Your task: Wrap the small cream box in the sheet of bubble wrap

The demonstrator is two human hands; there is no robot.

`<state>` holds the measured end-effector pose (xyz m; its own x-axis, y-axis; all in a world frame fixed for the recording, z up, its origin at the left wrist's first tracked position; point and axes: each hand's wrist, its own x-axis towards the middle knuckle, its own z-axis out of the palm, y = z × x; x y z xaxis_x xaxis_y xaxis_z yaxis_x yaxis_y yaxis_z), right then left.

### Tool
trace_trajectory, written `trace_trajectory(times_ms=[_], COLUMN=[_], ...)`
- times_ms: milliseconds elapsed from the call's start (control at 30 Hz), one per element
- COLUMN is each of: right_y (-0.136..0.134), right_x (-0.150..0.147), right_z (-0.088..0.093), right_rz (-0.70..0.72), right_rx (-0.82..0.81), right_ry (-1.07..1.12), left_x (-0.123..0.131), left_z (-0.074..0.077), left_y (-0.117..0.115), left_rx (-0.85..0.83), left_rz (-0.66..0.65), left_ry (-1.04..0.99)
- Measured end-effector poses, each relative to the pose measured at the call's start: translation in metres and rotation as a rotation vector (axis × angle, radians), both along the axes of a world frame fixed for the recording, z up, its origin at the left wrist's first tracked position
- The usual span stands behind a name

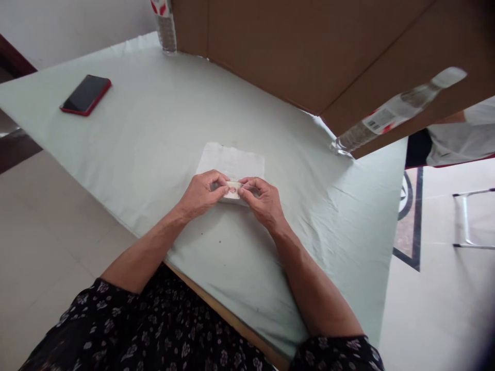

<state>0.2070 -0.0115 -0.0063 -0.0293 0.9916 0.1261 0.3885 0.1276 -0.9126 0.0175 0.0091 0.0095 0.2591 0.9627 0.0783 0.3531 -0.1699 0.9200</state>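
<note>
My left hand (204, 193) and my right hand (263, 200) face each other over the middle of the table. Between them is a small whitish strip with a reddish patch (232, 190), pinched at its left end by my left thumb and fingers and at its right end by those of my right hand. Its exact kind is too small to make out. Under and behind the strip lies a white, flat, rectangular thing (232, 159), perhaps a stack of tissue or paper. Its near part is partly hidden by my hands.
A pale green cloth covers the table (147, 129). At the far left lies a phone in a red case (85, 95). A brown cardboard panel (266, 46) stands at the back, with a bottle (166, 31) at its left and another bottle (386, 121) at right. A person's white clothing (460, 136) shows behind.
</note>
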Motion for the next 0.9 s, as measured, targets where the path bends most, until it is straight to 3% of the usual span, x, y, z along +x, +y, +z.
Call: trace_trajectory(times_ms=[500,900], right_y=[-0.0061,-0.0046], right_x=[0.0024,0.0037], right_z=[0.0,-0.0041], right_rz=[0.012,0.034], right_rx=[0.002,-0.006], right_ry=[0.006,-0.022], left_x=[-0.0021,-0.003], left_z=[0.0038,-0.0026], left_y=[-0.004,-0.0002], left_rx=[-0.033,-0.054], left_rz=[-0.036,-0.04], left_ry=[-0.027,-0.034])
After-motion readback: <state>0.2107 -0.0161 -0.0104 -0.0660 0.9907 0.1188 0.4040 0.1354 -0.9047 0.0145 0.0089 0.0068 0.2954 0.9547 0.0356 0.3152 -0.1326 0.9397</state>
